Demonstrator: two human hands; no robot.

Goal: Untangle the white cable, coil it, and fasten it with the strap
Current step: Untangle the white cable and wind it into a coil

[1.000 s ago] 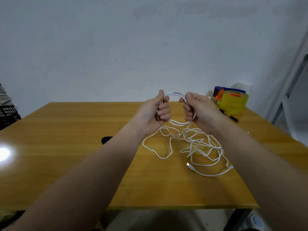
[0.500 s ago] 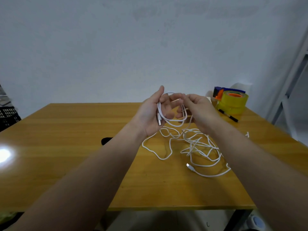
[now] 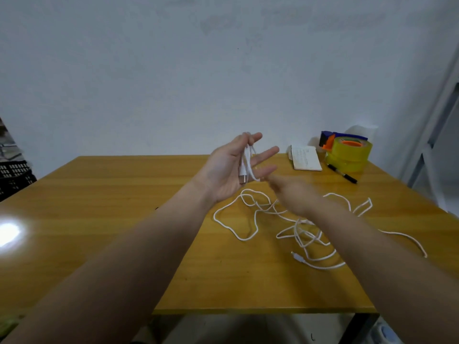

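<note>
The white cable (image 3: 305, 234) lies in a loose tangle on the wooden table (image 3: 99, 219), right of centre. One end is looped in my left hand (image 3: 228, 170), which is raised palm-up with fingers spread; the strands hang from between thumb and forefinger, with a plug (image 3: 243, 176) against the palm. My right hand (image 3: 293, 194) is motion-blurred, low over the tangle just right of the left palm; its grip cannot be made out. The cable's other plug (image 3: 296, 256) lies on the table near the front. A small dark object peeks out beside my left forearm.
At the back right of the table stand stacked yellow tape rolls (image 3: 350, 157), a blue and orange dispenser (image 3: 330, 140), a small notebook (image 3: 305, 158) and a black pen (image 3: 342, 173). A black crate (image 3: 15, 175) sits off the left edge.
My right hand has left the loop in my left hand and dropped toward the tangle. The left fingers have spread open. The cable on the table has spread further right.
</note>
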